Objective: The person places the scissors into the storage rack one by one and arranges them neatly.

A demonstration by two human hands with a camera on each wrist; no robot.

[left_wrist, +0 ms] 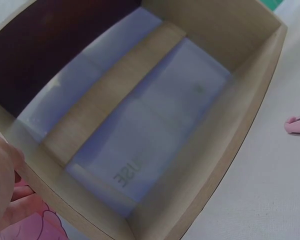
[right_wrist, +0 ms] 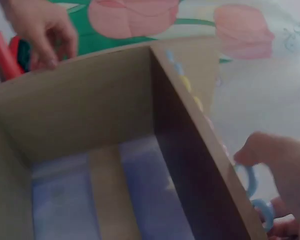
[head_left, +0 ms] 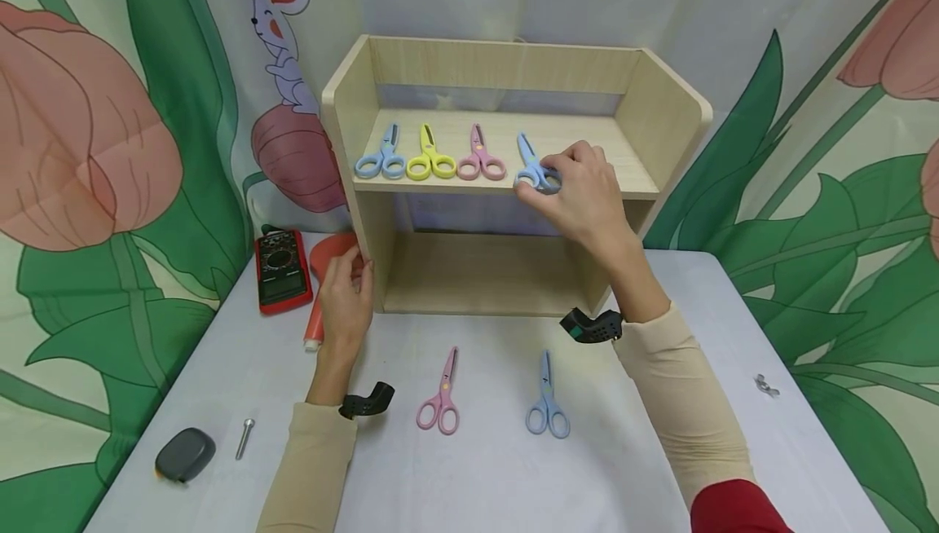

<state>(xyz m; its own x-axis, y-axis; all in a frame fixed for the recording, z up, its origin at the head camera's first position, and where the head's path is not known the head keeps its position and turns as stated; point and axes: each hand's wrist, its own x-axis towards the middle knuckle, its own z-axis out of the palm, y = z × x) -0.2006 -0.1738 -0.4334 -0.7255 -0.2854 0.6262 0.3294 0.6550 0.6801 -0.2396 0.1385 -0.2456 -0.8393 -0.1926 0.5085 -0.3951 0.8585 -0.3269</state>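
Observation:
My right hand (head_left: 587,195) pinches the handles of blue scissors (head_left: 528,154) at the front of the upper shelf of a light wooden rack (head_left: 506,60); the blades point toward the back. To their left on that shelf lie pink scissors (head_left: 478,146), yellow scissors (head_left: 428,150) and another blue pair (head_left: 386,150), in a row with handles at the front edge. My left hand (head_left: 346,297) rests against the outer left side of the rack, loosely bent fingers at its front edge. On the table in front lie pink scissors (head_left: 443,394) and blue scissors (head_left: 546,394).
Left of the rack are a red-black multimeter (head_left: 281,268) and an orange-red object (head_left: 317,317), partly behind my left hand. Nearer lie a grey tape measure (head_left: 185,454) and a bolt (head_left: 245,438). A wing nut (head_left: 766,386) lies far right. The rack has a lower compartment (head_left: 484,272).

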